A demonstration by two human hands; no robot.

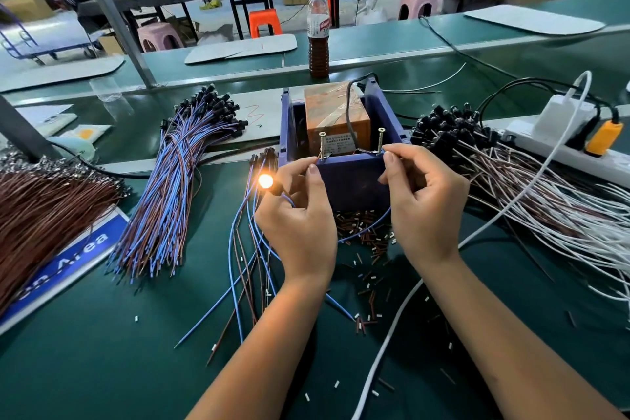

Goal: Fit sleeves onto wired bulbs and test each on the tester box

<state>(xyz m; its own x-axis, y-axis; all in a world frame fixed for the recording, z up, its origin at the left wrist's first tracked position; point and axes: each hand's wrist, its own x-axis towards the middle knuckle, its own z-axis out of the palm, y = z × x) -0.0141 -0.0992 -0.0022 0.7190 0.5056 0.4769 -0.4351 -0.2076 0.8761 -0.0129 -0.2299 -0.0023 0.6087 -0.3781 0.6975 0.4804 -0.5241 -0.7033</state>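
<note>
Glowing orange wired bulb [265,181], at 9 o'clock of the blue plastic tester box [344,160]: left hand [300,211] and right hand [422,201] pinch its thin leads against two upright brass screws [322,143]; a slipped lead would likely break contact, giving a false failure.

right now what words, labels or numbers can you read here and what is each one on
"Area", with part of a cut-off word before it: white letters on the blue floor-style sign lying on the table at the left.
Bottle label: red and white print, too blurred to read.
Label on the orange box inside the blue tester box: small lines of print, too small to read.
Nothing else legible.
</note>
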